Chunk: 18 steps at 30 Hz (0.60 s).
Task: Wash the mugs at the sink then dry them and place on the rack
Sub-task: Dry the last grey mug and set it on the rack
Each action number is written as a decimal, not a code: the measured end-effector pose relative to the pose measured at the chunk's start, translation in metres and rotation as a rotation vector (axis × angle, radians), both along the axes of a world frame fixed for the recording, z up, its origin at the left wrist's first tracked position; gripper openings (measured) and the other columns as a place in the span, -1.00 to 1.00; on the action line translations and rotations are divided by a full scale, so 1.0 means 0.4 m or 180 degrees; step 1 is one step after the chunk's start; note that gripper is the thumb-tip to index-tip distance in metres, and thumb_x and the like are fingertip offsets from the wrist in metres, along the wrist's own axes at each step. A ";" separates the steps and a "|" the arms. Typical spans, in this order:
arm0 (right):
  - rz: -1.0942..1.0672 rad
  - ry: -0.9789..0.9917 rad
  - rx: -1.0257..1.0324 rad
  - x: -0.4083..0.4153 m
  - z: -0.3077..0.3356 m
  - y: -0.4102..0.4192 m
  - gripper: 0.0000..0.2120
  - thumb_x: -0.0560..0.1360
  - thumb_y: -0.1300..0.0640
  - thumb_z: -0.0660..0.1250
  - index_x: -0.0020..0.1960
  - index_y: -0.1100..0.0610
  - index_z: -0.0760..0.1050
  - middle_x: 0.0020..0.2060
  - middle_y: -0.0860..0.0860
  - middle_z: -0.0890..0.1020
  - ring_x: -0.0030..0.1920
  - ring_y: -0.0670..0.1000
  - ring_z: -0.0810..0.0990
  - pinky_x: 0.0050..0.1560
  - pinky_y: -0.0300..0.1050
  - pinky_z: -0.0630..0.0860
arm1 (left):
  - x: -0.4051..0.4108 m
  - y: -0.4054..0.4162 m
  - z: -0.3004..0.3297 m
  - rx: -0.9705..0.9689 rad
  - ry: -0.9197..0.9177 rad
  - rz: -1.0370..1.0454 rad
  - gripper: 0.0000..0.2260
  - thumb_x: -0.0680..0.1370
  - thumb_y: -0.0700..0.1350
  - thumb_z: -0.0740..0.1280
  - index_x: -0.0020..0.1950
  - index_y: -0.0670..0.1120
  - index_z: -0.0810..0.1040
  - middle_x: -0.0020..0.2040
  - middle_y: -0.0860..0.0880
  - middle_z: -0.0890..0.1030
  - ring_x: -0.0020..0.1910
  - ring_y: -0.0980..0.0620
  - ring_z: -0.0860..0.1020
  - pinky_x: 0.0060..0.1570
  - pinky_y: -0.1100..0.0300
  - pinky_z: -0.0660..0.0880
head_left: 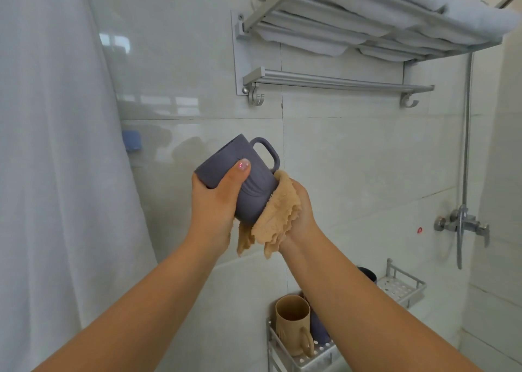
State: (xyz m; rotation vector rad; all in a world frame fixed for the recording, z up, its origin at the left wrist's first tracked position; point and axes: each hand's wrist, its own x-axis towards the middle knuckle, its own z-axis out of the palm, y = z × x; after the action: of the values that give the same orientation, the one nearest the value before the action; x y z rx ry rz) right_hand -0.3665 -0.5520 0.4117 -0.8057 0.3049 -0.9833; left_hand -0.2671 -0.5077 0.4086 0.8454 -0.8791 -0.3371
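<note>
Purple mug (matte, tilted) gripped by left hand; tan cloth underneath.

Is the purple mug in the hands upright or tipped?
Tipped. The purple mug leans to the left with its handle uppermost; the left hand grips its body, and the right hand presses a tan cloth against its other end.

Glossy pale wall tiles, a white curtain left, shower mixer right.
</note>
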 end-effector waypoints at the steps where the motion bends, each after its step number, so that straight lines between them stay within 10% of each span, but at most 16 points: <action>1: 0.0027 0.0038 0.0045 -0.002 -0.003 0.008 -0.70 0.65 0.15 0.08 -0.19 0.12 0.47 -0.37 0.01 0.57 -0.52 -0.11 0.57 -0.57 -0.33 0.47 | -0.001 -0.001 -0.004 0.0006 -0.0078 0.0099 -0.10 0.10 0.21 0.57 0.33 -0.16 0.42 0.20 -0.18 0.59 0.13 -0.16 0.61 0.09 -0.18 0.57; 6: 0.0700 -0.0231 0.0418 -0.002 -0.012 0.022 -0.48 0.60 0.12 0.05 -0.36 0.26 0.63 -0.40 0.17 0.64 -0.37 0.12 0.64 -0.27 -0.02 0.55 | -0.013 0.005 -0.017 0.0024 -0.0876 0.0659 -0.27 0.07 0.20 0.50 0.18 0.10 0.36 0.11 0.11 0.55 0.06 0.12 0.58 -0.08 0.25 0.60; 11: 0.0645 0.0228 0.0510 0.020 -0.041 -0.003 -0.66 0.62 0.09 0.04 -0.04 0.22 0.54 -0.22 0.16 0.62 -0.12 0.12 0.56 0.07 0.09 0.48 | 0.010 0.007 -0.040 0.0404 -0.1487 0.0821 -0.26 0.19 0.00 0.66 0.23 0.16 0.31 0.11 0.22 0.50 0.08 0.17 0.54 -0.10 0.34 0.57; 18: 0.0436 0.0482 0.0487 -0.020 -0.072 -0.038 -0.76 0.53 0.23 0.11 -0.29 0.21 0.40 -0.43 0.10 0.47 -0.36 0.05 0.48 -0.20 -0.09 0.48 | 0.056 0.031 -0.012 0.0847 -0.2290 0.1085 -0.29 0.20 0.00 0.64 0.17 0.22 0.29 0.02 0.33 0.45 -0.02 0.30 0.47 -0.19 0.41 0.46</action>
State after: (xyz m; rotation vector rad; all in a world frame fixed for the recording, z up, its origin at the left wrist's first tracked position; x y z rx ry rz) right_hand -0.3745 -0.5671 0.3830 -0.7522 0.4442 -0.7626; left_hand -0.2448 -0.4953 0.4040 1.3811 -1.3418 0.1749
